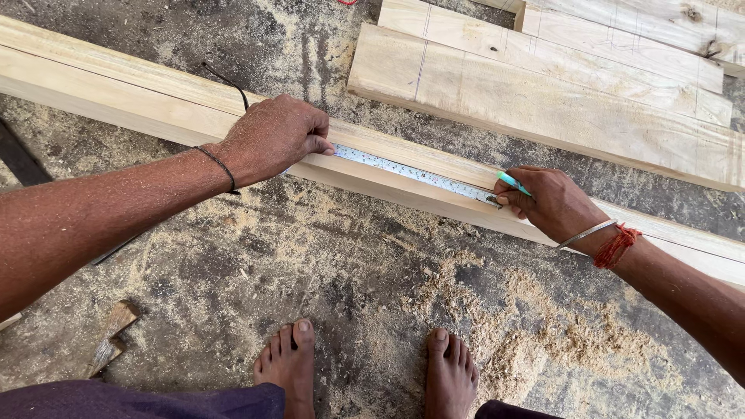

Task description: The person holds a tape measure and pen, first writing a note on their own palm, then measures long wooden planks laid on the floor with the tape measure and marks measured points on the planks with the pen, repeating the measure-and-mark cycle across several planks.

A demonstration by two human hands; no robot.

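While the left hand (273, 138) pressed flat, fingers together, on the near end of a white steel measuring tape (415, 173) stretched along the long pale wooden plank (116, 85) on the sawdusty floor (349, 264), the right hand (549, 203) pinched a turquoise pencil (513, 183) at the tape's far end. Measuring seemed under way; marking would need a steady tip. The tape's case and the pencil point were hidden.

Both forearms are bare — no sleeves. The left hand (272, 138) has a thin black cord around its wrist. The right hand (552, 203) wears a slim silver bangle and a frayed red thread band. Bare feet — dark purple cloth at the knees.
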